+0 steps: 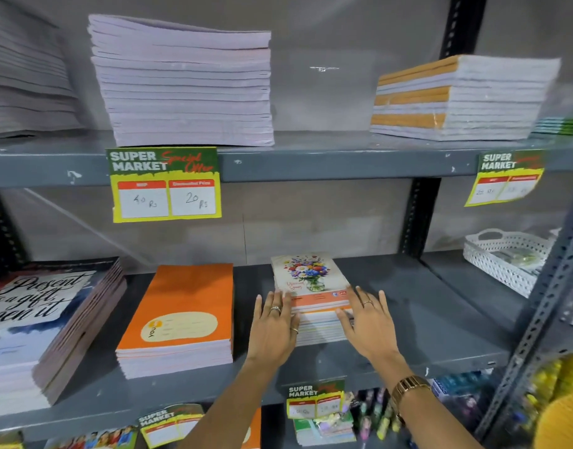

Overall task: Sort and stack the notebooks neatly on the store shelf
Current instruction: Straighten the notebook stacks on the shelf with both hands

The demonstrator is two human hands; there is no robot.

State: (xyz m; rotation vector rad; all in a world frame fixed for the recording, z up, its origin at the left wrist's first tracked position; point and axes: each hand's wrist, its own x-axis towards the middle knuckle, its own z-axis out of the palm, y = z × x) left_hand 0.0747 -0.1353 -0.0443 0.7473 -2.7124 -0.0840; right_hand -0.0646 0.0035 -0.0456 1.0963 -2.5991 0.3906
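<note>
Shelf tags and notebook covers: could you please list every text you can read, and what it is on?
"SUPER MARKET Special Offer", "40 Rs", "20 Rs": left tag.
"SUPER MARKET": right tag; its prices are blurred.
"SUPER MARKET": lower tag; prices unreadable.
"Present is a gift, open it": left notebook, partly cut off.
"YOU": orange notebook.
Floral notebook: script too small to read.

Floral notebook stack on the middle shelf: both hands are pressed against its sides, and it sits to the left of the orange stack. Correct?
Not quite. The head view shows the floral notebook stack to the right of the orange stack. The left hand and right hand do flank its sides.
</note>
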